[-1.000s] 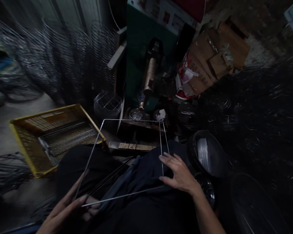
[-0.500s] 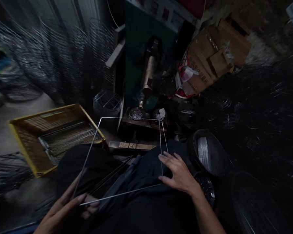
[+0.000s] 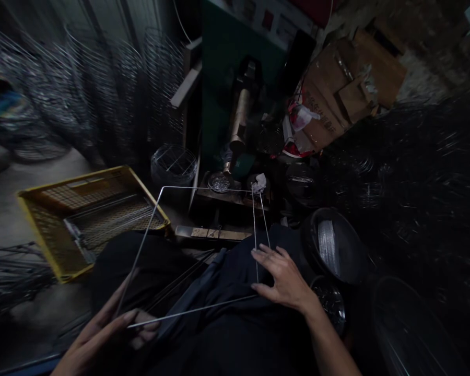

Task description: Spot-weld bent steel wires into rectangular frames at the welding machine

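A thin, pale metal wire frame [image 3: 143, 240], bent into a rough rectangle, is held over my lap. My left hand [image 3: 105, 326] grips its near left corner between thumb and fingers. On the opposite side my right hand [image 3: 284, 277] has its fingers on the right wire and its thumb at the near right corner, the fingers fairly spread. The frame's far edge crosses in front of a machine's copper-coloured arm [image 3: 239, 120]. A second wire [image 3: 264, 216] runs beside the right side, down to my right fingers.
To my left is a yellow plastic crate [image 3: 90, 183] with straight wires inside. Stacked wire baskets [image 3: 102, 89] stand behind it. A dark round container [image 3: 309, 240] sits by my right arm. A cardboard box [image 3: 321, 99] lies at the back right.
My right hand and the frame's right side have shifted slightly left, widening the gap to the second wire. My left hand keeps its grip.
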Tool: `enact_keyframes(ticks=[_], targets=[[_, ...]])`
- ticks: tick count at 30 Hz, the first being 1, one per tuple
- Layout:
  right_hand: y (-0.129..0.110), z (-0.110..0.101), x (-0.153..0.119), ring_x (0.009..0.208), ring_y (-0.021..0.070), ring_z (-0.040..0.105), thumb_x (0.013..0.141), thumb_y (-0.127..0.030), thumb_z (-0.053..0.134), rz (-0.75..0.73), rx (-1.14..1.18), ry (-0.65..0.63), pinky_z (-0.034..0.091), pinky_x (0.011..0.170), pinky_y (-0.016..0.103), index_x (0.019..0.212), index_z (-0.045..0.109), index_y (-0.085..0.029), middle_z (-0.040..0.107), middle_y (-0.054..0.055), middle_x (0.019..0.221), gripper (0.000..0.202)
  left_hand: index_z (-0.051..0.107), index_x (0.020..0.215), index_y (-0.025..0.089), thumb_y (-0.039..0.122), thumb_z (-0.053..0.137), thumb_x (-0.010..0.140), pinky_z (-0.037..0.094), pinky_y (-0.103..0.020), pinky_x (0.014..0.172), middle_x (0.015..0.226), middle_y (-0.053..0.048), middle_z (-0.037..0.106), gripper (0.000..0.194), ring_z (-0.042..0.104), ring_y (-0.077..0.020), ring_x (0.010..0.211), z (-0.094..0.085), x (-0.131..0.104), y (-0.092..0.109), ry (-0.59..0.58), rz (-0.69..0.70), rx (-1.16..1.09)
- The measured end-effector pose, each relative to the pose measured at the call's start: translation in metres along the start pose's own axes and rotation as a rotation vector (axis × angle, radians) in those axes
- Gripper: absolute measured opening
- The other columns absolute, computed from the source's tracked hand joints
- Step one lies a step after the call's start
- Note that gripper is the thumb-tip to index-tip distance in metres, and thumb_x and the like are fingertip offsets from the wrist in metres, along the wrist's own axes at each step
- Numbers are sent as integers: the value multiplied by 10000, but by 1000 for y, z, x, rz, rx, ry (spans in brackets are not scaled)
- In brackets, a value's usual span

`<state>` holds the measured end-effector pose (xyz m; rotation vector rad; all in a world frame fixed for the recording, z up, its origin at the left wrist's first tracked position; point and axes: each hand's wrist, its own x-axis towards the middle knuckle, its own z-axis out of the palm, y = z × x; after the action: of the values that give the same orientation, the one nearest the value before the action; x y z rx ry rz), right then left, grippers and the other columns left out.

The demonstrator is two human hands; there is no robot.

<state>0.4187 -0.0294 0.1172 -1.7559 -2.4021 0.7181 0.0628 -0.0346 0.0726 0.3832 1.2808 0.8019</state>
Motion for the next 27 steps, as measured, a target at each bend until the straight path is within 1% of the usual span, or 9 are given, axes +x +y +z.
enact_keyframes(ticks=[3, 8, 13, 18, 19, 21, 23, 25, 27], targets=[[1, 2, 1, 1439, 281, 378, 841, -451, 707, 3, 4, -2, 222, 1194, 561, 1484, 449, -258, 499, 90, 1489, 719, 262, 1561, 360, 436, 835, 627, 497, -271, 507, 679, -15, 683, 1098, 582, -221, 554, -4, 2, -4, -41, 101, 123], [3, 6, 2, 1434, 277, 386, 837, -434, 714, 11, 10, -1, 225, 1192, 558, 1481, 449, -253, 504, 89, 1485, 720, 256, 1568, 327, 417, 843, 622, 495, -263, 499, 676, -18, 679, 1117, 570, -206, 539, -4, 1, -4, -55, 106, 114], [4, 9, 3, 1439, 267, 378, 835, -423, 718, 22, 25, -16, 203, 1197, 555, 1474, 454, -241, 505, 88, 1485, 715, 242, 1574, 313, 429, 845, 618, 503, -262, 503, 672, -23, 680, 1137, 589, -213, 555, -3, -1, -3, -59, 100, 78], [1, 12, 6, 1442, 265, 372, 833, -407, 719, 16, 39, -35, 191, 1198, 553, 1472, 457, -227, 495, 101, 1491, 714, 231, 1578, 322, 446, 789, 708, 501, -256, 525, 665, -15, 670, 1041, 575, -195, 556, -4, 1, -5, -93, 119, 101], [-1, 13, 9, 1443, 265, 370, 833, -400, 719, 13, 43, -39, 180, 1199, 559, 1472, 457, -227, 491, 101, 1494, 712, 226, 1581, 320, 448, 783, 718, 504, -255, 532, 665, -13, 671, 1035, 577, -193, 558, -3, 1, -5, -104, 122, 97], [-7, 17, 16, 1445, 267, 365, 834, -390, 716, -1, 57, -44, 143, 1202, 577, 1474, 453, -230, 485, 103, 1498, 710, 194, 1591, 296, 431, 816, 679, 516, -259, 545, 682, -15, 688, 1112, 595, -199, 570, -1, 3, -5, -126, 107, 82], [-18, 24, 26, 1449, 269, 357, 834, -399, 715, -45, 87, -51, 94, 1202, 598, 1481, 441, -238, 479, 102, 1502, 721, 154, 1600, 267, 416, 839, 650, 518, -257, 541, 699, -22, 705, 1180, 612, -207, 580, 3, 5, -6, -139, 88, 70], [-30, 30, 35, 1450, 264, 356, 830, -431, 722, -128, 134, -73, 82, 1204, 599, 1495, 418, -255, 468, 95, 1512, 753, 116, 1603, 260, 410, 819, 685, 511, -250, 531, 709, -30, 712, 1166, 629, -213, 592, 6, 9, -8, -155, 86, 59], [-40, 34, 39, 1446, 253, 364, 825, -456, 728, -208, 177, -97, 117, 1208, 575, 1507, 398, -266, 457, 87, 1521, 781, 82, 1604, 258, 412, 770, 750, 509, -249, 531, 710, -42, 711, 1108, 647, -220, 607, 8, 12, -12, -186, 96, 44]])
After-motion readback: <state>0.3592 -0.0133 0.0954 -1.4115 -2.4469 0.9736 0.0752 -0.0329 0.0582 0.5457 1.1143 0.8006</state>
